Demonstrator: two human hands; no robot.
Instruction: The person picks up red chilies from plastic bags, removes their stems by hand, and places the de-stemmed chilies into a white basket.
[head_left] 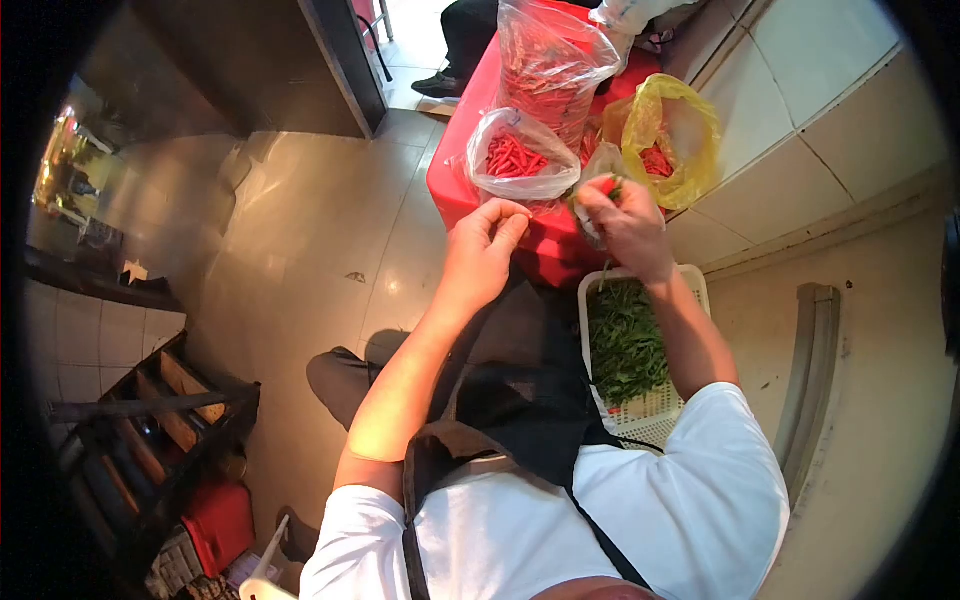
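Note:
My left hand is pinched closed just in front of a clear plastic bag of red chili peppers. Whatever lies between its fingertips is too small to make out. To the right, the fingers of my right hand are curled around a red chili pepper with a bit of green by it. Part of it is hidden by the fingers. Below that hand stands a white plastic basket holding green leaves and stems.
A red table carries a tall clear bag of red chilies and a yellow bag with more. The tiled wall borders the right. A dark rack stands lower left. Another person's shoe shows beyond the table.

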